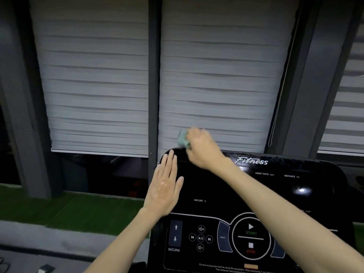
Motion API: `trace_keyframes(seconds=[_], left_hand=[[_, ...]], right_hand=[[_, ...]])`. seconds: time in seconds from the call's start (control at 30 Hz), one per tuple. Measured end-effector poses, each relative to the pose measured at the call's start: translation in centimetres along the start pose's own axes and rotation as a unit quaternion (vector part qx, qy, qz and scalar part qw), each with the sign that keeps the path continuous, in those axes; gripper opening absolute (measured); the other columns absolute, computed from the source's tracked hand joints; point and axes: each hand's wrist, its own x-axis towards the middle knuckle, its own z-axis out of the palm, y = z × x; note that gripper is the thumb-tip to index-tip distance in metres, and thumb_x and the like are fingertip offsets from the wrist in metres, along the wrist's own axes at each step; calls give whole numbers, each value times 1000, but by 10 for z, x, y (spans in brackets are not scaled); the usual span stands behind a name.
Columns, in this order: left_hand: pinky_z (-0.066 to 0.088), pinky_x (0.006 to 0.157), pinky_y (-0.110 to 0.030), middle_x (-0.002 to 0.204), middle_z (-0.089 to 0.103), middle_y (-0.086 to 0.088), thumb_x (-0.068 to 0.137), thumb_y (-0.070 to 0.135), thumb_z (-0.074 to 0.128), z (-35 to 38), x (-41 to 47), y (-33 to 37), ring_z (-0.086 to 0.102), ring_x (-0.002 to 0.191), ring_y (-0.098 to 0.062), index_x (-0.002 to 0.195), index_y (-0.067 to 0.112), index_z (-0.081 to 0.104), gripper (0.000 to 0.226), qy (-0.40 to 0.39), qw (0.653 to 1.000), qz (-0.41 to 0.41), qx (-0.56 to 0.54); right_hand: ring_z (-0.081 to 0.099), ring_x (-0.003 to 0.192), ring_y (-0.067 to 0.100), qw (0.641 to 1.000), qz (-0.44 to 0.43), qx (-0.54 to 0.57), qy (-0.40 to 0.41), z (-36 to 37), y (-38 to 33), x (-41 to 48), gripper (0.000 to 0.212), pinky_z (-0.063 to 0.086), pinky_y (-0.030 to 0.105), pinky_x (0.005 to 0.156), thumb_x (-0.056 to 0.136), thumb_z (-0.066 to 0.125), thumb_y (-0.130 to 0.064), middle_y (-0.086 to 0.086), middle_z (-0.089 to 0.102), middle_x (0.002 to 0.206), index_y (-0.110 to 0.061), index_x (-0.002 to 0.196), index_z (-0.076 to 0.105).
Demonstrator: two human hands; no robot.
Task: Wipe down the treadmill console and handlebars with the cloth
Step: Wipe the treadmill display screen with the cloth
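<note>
Two likely slips. Could slide off the curved top edge of the console (206, 186) if pushed too far over the rim, losing the cloth (182, 139) behind the machine. Could also brush START (251, 232) with the right forearm (275, 196) crossing low above it.

Cloth: bunched on the console's top edge, left of centre, poking out past the fingertips toward the blinds (216, 85).

Right hand (202, 149): fingers curled round the cloth, gripping it. Blurred, so exact pinch unclear.

Left hand (163, 190): flat, fingers straight, pressing the console's upper-left corner, holding nothing, near the cloth but apart from it.
</note>
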Motion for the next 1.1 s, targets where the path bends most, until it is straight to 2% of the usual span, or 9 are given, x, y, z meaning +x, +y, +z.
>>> trace_keyframes(seconds=[0.07,0.13,0.27,0.33,0.4,0.47,0.7,0.97,1.1], left_hand=[[8,123,-34,165,-2,-5,103,39,16,2,0,2,-7,152,-15,155,8,4,62,15,1000,1,-14],[7,122,-32,165,2,-6,104,37,19,4,0,3,-3,152,-15,155,7,5,60,30,999,-3,-16],[6,122,-31,164,7,-7,103,34,22,7,1,5,3,152,-17,155,5,11,60,35,999,-17,6],[5,121,-31,163,10,-9,103,33,22,7,2,5,5,151,-19,153,2,18,59,33,999,-20,16],[4,121,-30,161,14,-10,103,32,23,7,2,5,8,150,-19,150,-2,24,58,36,999,-19,18],[2,121,-28,162,14,-9,103,32,22,8,2,4,7,151,-18,152,1,21,58,41,999,-16,18],[0,121,-27,163,7,-5,103,34,18,11,1,3,3,152,-16,154,5,10,59,63,998,-14,15],[0,121,-28,163,12,-11,102,33,22,10,2,7,11,151,-23,153,0,17,61,62,997,-20,34],[2,121,-30,162,13,-12,101,34,24,8,2,8,13,150,-25,153,-2,18,63,58,997,-19,41]], right_hand=[[53,93,33,993,-7,23,-117,11,-3,-9,21,37,37,79,85,50,-28,14,60,101,-9,94,52],[47,84,24,987,-2,69,-142,7,-3,-13,33,36,34,75,93,40,-46,5,54,90,-15,84,46],[51,67,28,985,19,110,-130,-4,2,14,33,47,42,72,97,43,-24,10,60,68,-9,70,55],[60,88,32,983,23,100,-149,4,0,24,27,48,41,78,95,45,-23,15,69,93,-5,91,65],[57,99,36,979,30,66,-190,14,-2,23,35,40,35,74,101,36,-30,19,66,104,-6,90,59],[56,94,36,983,23,41,-177,14,2,14,37,31,33,68,103,31,-35,18,66,99,-13,86,56],[57,87,37,989,36,4,-143,-20,67,-38,27,30,34,65,103,35,-31,16,65,93,-18,79,39],[59,100,35,985,136,-52,-96,-71,168,-124,32,44,42,85,102,37,-25,13,67,106,-4,106,61],[58,92,35,985,123,-71,-96,-66,156,-118,28,44,40,78,103,31,-28,11,64,93,-16,83,46]])
